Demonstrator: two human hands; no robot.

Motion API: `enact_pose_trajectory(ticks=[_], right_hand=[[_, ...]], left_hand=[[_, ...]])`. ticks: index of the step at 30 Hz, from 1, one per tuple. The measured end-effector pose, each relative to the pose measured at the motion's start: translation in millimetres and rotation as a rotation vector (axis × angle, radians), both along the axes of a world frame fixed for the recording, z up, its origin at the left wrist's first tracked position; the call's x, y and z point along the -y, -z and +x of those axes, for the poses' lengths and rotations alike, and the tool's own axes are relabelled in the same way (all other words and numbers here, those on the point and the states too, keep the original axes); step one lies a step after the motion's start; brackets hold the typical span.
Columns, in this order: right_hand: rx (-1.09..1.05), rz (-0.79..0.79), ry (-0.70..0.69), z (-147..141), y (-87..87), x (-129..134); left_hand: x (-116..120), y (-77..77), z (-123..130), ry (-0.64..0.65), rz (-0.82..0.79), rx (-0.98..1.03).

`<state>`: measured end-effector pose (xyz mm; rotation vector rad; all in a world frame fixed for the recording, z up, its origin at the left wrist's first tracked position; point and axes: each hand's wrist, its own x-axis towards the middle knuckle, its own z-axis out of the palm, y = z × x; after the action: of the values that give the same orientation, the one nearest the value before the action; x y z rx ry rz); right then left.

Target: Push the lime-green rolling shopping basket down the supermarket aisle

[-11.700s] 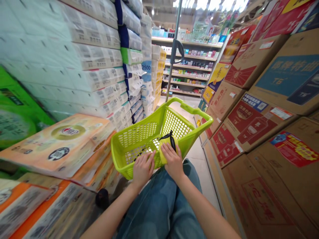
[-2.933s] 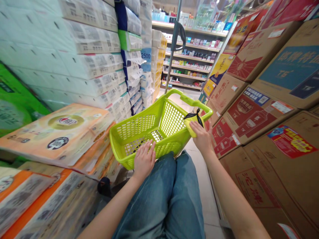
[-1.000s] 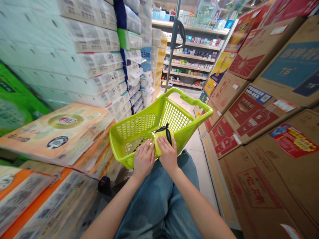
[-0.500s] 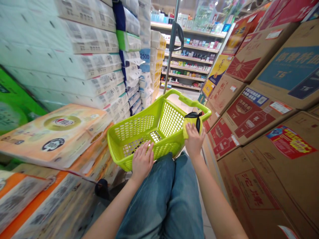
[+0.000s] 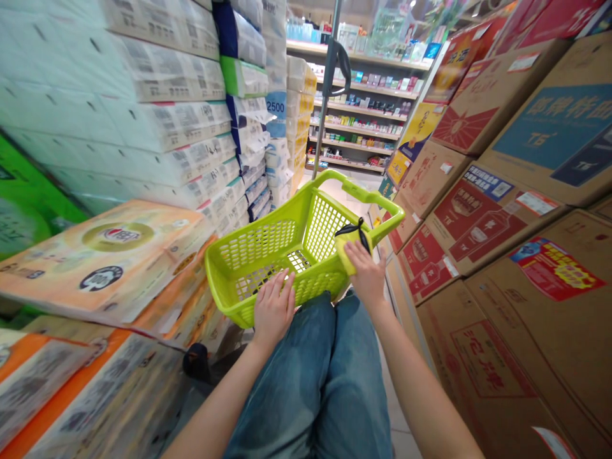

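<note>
A lime-green plastic shopping basket (image 5: 268, 239) with perforated sides stands tilted against my knees, its long handle raised at the far right end. My left hand (image 5: 275, 306) lies over the near rim with its fingers stretched out. Under the fingers of my right hand (image 5: 366, 271) a folded yellow cloth (image 5: 347, 245) with black edging is pressed to the near rim, close to the right corner. Part of the cloth is hidden by that hand. Through the holes in the basket's bottom the floor shows.
Packs of tissue paper (image 5: 176, 121) are stacked high on the left, with an orange carton (image 5: 157, 261) lower down. Cardboard boxes (image 5: 516, 306) form a wall on the right. A metal pole (image 5: 326, 108) with a black handle rises behind the basket. Stocked shelves (image 5: 363, 115) stand beyond.
My right hand has slid the yellow cloth leftward along the near rim, away from the handle corner. My left hand and the basket have stayed nearly still.
</note>
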<state>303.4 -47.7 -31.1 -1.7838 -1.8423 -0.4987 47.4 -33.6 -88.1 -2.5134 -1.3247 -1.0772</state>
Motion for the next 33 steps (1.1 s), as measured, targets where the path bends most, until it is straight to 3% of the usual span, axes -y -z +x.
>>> enact_pose_trajectory(ticks=[3, 5, 8, 13, 16, 18, 20, 24, 26, 29, 33], right_hand=[[-0.032, 0.058, 0.130, 37, -16.5, -14], [-0.056, 0.064, 0.175, 36, -17.8, -20], [-0.098, 0.031, 0.151, 1, -4.7, -19], [-0.113, -0.024, -0.065, -85, 28.1, 0], [-0.064, -0.051, -0.226, -98, 32.5, 7], [0.014, -0.084, -0.316, -79, 24.9, 7], [0.090, -0.099, -0.324, -42, 10.9, 4], [0.087, -0.008, -0.074, 37, -17.0, -6], [0.038, 0.042, 0.039, 51, -20.9, -11], [-0.046, 0.073, 0.118, 26, -9.4, -13], [-0.080, 0.028, 0.004, -54, 21.4, -6]], left_hand=[[0, 0.0, 1, -0.003, 0.001, 0.007], [0, -0.2, 1, -0.010, 0.001, 0.005], [1, -0.8, 1, -0.018, -0.001, -0.012], [1, -1.3, 0, -0.020, 0.004, -0.034], [1, -1.8, -1, -0.019, 0.003, -0.039], [1, -2.4, -1, -0.018, 0.003, -0.039], [1, -3.0, -1, -0.015, 0.003, -0.039], [1, -2.9, -1, -0.005, 0.004, -0.032], [1, -2.5, -1, -0.006, 0.003, -0.023], [1, -2.0, 0, -0.013, -0.002, -0.020], [1, -1.7, -1, -0.015, 0.002, -0.028]])
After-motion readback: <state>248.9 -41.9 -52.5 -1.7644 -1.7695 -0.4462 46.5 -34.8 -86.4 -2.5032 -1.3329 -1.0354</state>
